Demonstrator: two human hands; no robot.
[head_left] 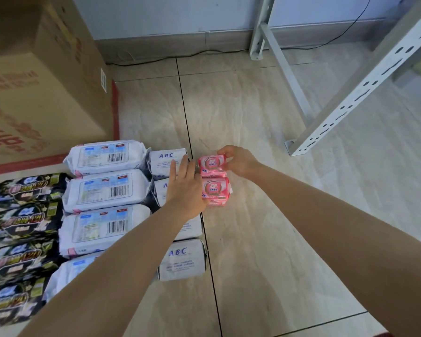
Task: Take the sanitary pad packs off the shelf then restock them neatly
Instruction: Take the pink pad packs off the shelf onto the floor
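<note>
Pink packs (pixel 214 181); white ABC packs (pixel 182 260); black starry packs (pixel 24 222); brown box (pixel 34 93), red print.

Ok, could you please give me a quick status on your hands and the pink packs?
Left hand open, flat beside near pink pack. Right hand grips far pink pack. Both on floor, right of ABC packs. Nothing blocking.

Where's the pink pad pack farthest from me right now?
Head view, just right of centre on the floor: the far pink pack, gripped by the right hand, lies directly behind the near pink pack and right of the farthest ABC pack.
</note>
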